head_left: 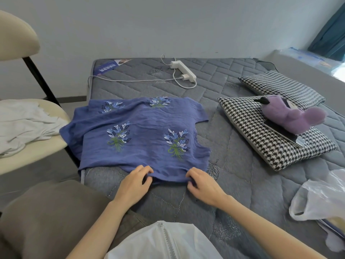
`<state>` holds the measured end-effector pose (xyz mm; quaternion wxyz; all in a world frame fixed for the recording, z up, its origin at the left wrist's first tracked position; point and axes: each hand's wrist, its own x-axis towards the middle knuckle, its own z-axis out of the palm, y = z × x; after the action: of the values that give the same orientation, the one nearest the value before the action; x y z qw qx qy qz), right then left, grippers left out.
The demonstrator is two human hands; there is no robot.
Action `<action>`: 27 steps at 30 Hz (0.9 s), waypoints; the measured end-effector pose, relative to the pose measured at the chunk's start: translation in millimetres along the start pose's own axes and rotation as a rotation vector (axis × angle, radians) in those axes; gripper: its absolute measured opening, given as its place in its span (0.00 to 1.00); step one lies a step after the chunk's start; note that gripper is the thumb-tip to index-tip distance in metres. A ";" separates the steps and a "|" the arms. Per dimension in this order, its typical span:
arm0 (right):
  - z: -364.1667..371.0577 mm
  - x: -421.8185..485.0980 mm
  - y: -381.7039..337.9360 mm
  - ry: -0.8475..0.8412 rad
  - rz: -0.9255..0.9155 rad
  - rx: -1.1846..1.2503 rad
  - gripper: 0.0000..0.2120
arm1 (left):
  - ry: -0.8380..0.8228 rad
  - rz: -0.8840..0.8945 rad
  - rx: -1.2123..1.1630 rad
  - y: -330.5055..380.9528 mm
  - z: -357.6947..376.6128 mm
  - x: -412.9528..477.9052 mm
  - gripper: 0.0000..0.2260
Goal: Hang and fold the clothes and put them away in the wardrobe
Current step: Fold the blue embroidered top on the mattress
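A blue short-sleeved top (141, 135) with embroidered leaf sprigs lies spread flat on the grey quilted mattress (233, 156), its left side hanging a little over the bed's edge. My left hand (134, 182) and my right hand (202, 186) rest side by side on the top's near hem, fingers curled and pinching the fabric edge. A crumpled white garment (22, 126) lies on the seat of the cream chair (33, 152) to the left.
Two houndstooth pillows (261, 146) lie at the right, a purple plush toy (291, 116) and a dark flat device on the nearer one. A white power strip (183, 71) with cables sits near the wall. A clear plastic bag (321, 199) lies at the right edge.
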<state>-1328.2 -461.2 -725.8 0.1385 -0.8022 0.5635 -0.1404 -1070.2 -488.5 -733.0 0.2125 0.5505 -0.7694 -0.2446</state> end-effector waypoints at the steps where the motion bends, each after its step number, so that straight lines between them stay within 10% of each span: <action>1: -1.3 0.8 -1.5 0.038 0.111 0.147 0.03 | 0.054 -0.010 -0.062 1.3 -0.8 0.4 0.03; 8: -17.8 7.9 -13.6 0.231 0.317 0.592 0.13 | 0.247 -0.076 -0.379 7.6 -7.4 2.5 0.11; 12: -28.4 5.5 -10.8 0.022 0.218 0.432 0.15 | 0.175 -0.156 -0.538 5.2 -9.1 1.3 0.16; 16: -32.5 -3.0 -5.3 -0.303 0.114 0.266 0.07 | -0.126 -0.069 -0.178 -3.4 -5.4 -5.4 0.11; 20: -31.7 -9.9 -1.3 -0.251 -0.023 0.101 0.21 | -0.107 -0.060 0.003 -5.6 -6.7 -9.0 0.03; 27: -10.4 -8.5 3.4 -0.257 -0.299 -0.360 0.36 | -0.067 0.298 0.259 -21.1 -7.2 -7.6 0.30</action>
<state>-1337.9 -455.0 -718.2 0.0414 -0.8995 0.4325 0.0462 -1047.8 -488.1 -740.6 0.1480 0.4448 -0.8741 -0.1277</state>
